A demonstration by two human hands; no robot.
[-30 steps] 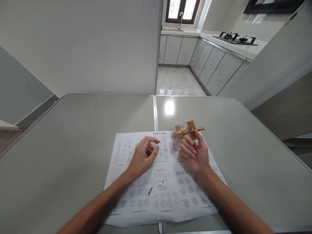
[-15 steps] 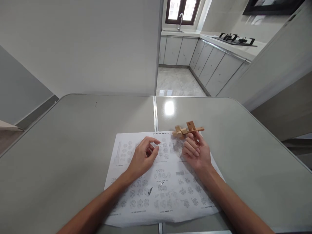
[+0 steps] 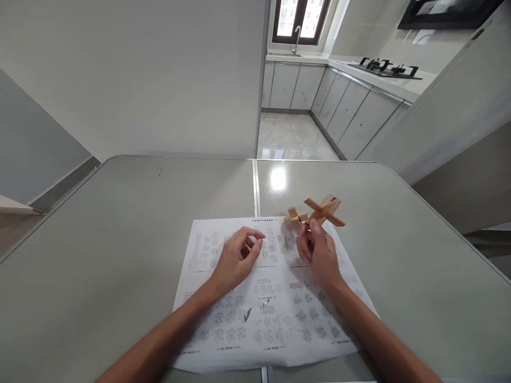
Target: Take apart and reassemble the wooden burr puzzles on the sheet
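My right hand (image 3: 321, 255) pinches flat, crossed wooden puzzle pieces (image 3: 325, 209) between thumb and fingers. They are held up above the sheet's far right edge, with dark marking on the upper end. Just left of them is a small light-wood interlocking block puzzle (image 3: 294, 218), at the top edge of the printed sheet (image 3: 275, 303). Over the sheet's upper left part is my left hand (image 3: 241, 250), holding nothing, its fingers curved and its thumb apart from the index finger.
The sheet carries rows of small diagrams and has two small torn spots. It lies on a grey table (image 3: 120, 239) with a metal seam (image 3: 256, 186) down its middle. Beyond stand a white wall (image 3: 159, 80) and a kitchen counter with a gas hob (image 3: 385, 68).
My right hand has turned over, from palm up to knuckles up, and the crossed wooden pieces have rotated with it. My left hand stays nearly in place.
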